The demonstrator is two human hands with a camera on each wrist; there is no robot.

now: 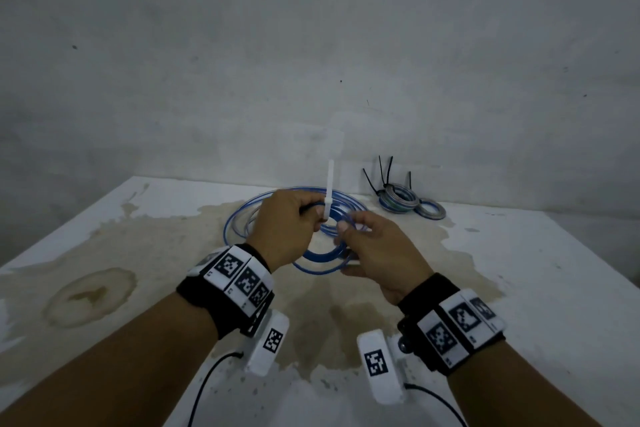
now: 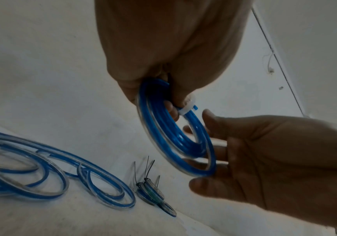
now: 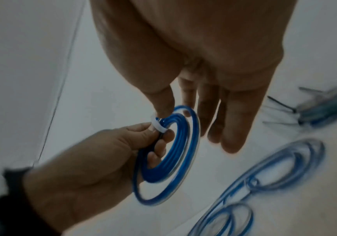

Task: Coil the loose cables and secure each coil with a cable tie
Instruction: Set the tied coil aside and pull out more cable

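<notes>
In the head view, the left hand (image 1: 289,224) held a small blue coil (image 1: 323,255) above the stained table (image 1: 519,253), fingers curled around it near a white cable tie (image 1: 329,192) whose tail stood upright. The right hand (image 1: 377,253) was beside it with relaxed fingers, probably to support the coil while the tie was tightened. Behind the hands a loose blue cable (image 1: 242,215) lay on the table, and further right, near the wall, the finished coils (image 1: 403,203) with black ties were put aside.

In the left wrist view, the left hand (image 2: 163,55) pinched the blue coil (image 2: 175,138) at the white cable tie (image 2: 186,109), so the loops could not open. The right hand (image 2: 264,151) was open, fingertips touching the rim.

In the right wrist view, the right hand (image 3: 203,63) had straight fingers behind the blue coil (image 3: 169,159) and gripped nothing.
</notes>
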